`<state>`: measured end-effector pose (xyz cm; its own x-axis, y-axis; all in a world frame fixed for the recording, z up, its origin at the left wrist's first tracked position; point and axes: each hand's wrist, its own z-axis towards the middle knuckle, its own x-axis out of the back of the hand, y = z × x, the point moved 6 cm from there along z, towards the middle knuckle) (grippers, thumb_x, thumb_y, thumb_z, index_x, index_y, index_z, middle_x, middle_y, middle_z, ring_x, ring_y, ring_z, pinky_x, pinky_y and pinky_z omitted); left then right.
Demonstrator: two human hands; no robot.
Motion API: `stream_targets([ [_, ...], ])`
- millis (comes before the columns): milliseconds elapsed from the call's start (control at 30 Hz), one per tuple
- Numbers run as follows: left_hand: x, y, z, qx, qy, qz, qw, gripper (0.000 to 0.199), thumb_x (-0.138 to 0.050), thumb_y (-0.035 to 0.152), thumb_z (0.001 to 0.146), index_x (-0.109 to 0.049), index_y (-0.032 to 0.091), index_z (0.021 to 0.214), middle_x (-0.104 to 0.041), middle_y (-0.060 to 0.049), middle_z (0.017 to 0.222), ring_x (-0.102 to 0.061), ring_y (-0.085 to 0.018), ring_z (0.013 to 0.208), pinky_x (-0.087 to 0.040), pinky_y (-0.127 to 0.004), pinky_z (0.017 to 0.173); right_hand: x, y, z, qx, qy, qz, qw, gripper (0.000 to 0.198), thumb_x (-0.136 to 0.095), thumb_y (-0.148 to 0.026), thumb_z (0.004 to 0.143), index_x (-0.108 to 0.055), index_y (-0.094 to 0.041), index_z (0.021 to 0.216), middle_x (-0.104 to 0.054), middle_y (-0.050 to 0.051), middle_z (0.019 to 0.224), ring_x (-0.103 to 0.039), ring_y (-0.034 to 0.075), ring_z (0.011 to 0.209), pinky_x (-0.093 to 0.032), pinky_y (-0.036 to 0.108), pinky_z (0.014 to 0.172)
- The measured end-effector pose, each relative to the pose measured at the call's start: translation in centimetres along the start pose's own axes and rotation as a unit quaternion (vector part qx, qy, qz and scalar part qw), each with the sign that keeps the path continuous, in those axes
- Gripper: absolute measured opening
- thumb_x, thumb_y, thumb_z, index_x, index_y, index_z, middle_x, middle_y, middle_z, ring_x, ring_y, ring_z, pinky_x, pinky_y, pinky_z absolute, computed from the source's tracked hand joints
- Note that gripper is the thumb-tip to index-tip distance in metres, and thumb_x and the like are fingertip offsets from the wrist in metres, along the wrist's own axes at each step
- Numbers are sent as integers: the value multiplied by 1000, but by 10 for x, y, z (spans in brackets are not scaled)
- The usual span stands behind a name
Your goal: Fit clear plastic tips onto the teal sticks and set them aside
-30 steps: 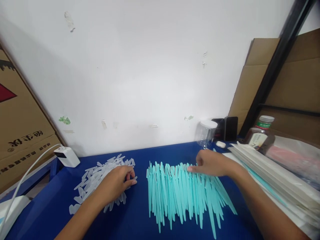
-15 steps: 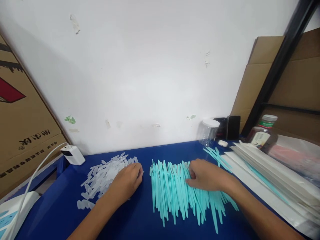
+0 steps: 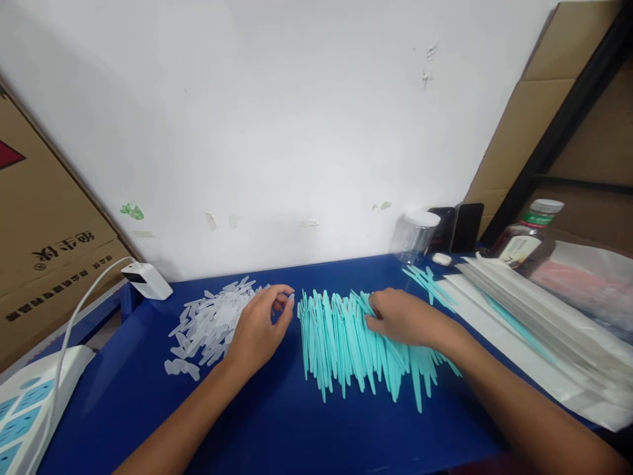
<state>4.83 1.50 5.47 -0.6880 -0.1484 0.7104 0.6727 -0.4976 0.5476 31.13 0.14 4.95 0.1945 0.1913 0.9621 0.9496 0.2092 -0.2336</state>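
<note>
My left hand [image 3: 262, 324] is beside a pile of small translucent plastic caps [image 3: 210, 321], thumb and fingers pinched. A small pale piece, apparently one of those caps, shows at its fingertips. To the right lies a wide row of slim turquoise sticks [image 3: 341, 343], which look like eyebrow razors, side by side with tapered ends toward me. My right hand [image 3: 398, 316] is closed at the upper right of this row. One turquoise razor [image 3: 362, 303] slants out from its fingers across the others. The fingertips of my right hand are partly hidden.
A few loose turquoise sticks [image 3: 429, 287] lie behind my right hand. Clear jar [image 3: 418, 237], phone-like black slab [image 3: 466, 227] and white earbud case [image 3: 442, 259] stand near the wall. Plastic bags [image 3: 544, 343] line the right; a white charger [image 3: 147, 280] and power strip [image 3: 44, 402] the left.
The camera view has tilted down a little. My left hand has come away from the cap pile, its thumb and fingers now showing. A turquoise razor now sticks out at a slant from my right hand.
</note>
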Motion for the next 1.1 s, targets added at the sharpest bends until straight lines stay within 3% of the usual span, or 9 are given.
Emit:
stream_targets([
  [167, -1, -5, 2, 82, 2, -171, 982, 36, -60, 41, 99, -68, 24, 130, -76, -5, 100, -69, -20, 89, -51, -31, 77, 14, 3, 7, 40, 69, 61, 995, 26, -43, -37, 107, -40, -24, 83, -62, 1, 62, -50, 17, 49, -28, 31, 51],
  [367, -7, -4, 0, 137, -24, -360, 922, 32, -75, 42, 90, -71, 17, 111, -80, -10, 103, -75, -22, 92, -59, -33, 77, 29, -11, 8, 123, 164, 226, 952, 37, -44, -50, 108, -48, -23, 83, -56, -3, 61, -52, 15, 54, -34, 29, 57],
  [500, -5, -8, 1, 166, -8, -374, 913, 33, -81, 42, 86, -72, 16, 105, -82, -10, 99, -77, -23, 89, -58, -31, 73, 26, -21, 9, 158, 165, 301, 926, 42, -56, -55, 102, -56, -21, 77, -59, 0, 73, -56, 15, 66, -40, 29, 61],
  [633, -5, -12, 2, 167, 8, -369, 914, 31, -83, 42, 84, -76, 17, 101, -82, -8, 90, -77, -22, 86, -57, -28, 69, 21, -23, 11, 165, 140, 364, 906, 41, -64, -56, 97, -60, -21, 77, -59, -1, 71, -59, 15, 66, -44, 28, 62],
  [900, -3, -18, 3, 169, 23, -369, 914, 28, -83, 43, 83, -79, 19, 98, -82, -8, 92, -76, -21, 86, -56, -26, 65, 18, -20, 11, 155, 121, 429, 881, 39, -71, -53, 93, -59, -20, 76, -58, -3, 62, -53, 12, 57, -43, 27, 57],
  [1100, -4, -22, 4, 175, 24, -376, 910, 30, -83, 43, 84, -80, 18, 100, -82, -10, 96, -75, -21, 84, -56, -26, 64, 19, -17, 13, 140, 116, 442, 878, 39, -70, -54, 94, -57, -20, 79, -58, -4, 61, -49, 10, 52, -39, 25, 52],
])
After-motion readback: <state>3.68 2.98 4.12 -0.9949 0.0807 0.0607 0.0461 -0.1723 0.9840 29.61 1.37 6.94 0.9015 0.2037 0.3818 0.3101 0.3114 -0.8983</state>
